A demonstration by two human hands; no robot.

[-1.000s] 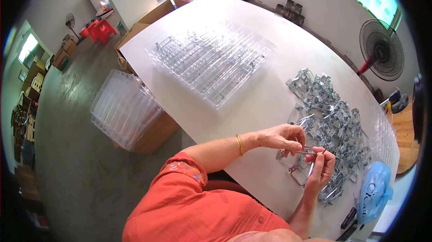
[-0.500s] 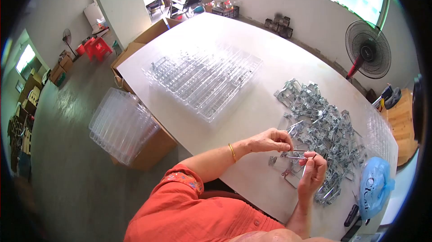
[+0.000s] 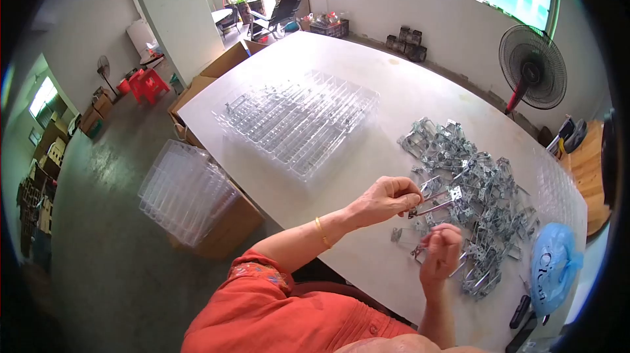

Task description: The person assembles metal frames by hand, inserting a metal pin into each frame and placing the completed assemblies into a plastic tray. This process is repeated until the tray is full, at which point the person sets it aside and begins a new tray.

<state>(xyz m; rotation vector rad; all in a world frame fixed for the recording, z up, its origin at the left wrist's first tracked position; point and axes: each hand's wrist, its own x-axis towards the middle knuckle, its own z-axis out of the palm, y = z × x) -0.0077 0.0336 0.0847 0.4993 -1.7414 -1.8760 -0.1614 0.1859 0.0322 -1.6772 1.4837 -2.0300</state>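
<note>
Two hands work close together near the table's (image 3: 394, 84) near edge. The left hand (image 3: 387, 197) pinches a metal bracket (image 3: 438, 201) between thumb and fingertips, holding it lifted just above the tabletop with its flat end pointing toward the heap. The right hand (image 3: 441, 252) is curled closed just below it, fingers folded in; whether it grips anything small I cannot tell.

Right of both hands lies one heap of metal brackets (image 3: 479, 189) (too tangled to count), spreading from mid-table down toward the near right edge. A few loose pieces (image 3: 401, 233) sit between the hands and the table's near edge, just beside the right hand.

One clear plastic tray (image 3: 298, 120) with many narrow slots lies farther out, well apart from the hands, with bare white tabletop between it and the heap. That bare strip runs across the table's middle. Beyond the tray the surface stays open to the far end.

One blue plastic bag (image 3: 552, 268) rests at the right corner. One stack of clear trays (image 3: 184, 192) stands on a cardboard box off the table's left edge. One standing fan (image 3: 531, 67) is behind the table's right side.
</note>
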